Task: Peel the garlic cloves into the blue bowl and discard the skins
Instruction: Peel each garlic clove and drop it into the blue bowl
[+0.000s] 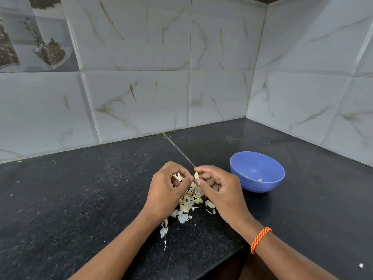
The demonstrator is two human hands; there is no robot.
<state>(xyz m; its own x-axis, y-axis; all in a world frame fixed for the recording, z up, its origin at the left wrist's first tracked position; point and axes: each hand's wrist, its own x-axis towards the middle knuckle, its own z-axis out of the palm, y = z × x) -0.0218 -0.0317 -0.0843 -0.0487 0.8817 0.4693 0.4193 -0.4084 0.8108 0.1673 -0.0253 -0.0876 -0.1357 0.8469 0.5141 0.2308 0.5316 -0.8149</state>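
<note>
Left hand [164, 186] grips papery garlic bits, right hand [218, 188] pinches pale garlic clove [196, 175]; could slip into skin pile [189, 205] on black table [80, 199], missing round blue plastic bowl [257, 171].

Black speckled stone desk [80, 195] set into a corner, seam running diagonally across the top. White marble-look wall tiles [220, 93] with brown veins and some streaky stains. Printed decor tile [34, 37] upper left. Soft, even light, slight gloss on the far right surface.
</note>
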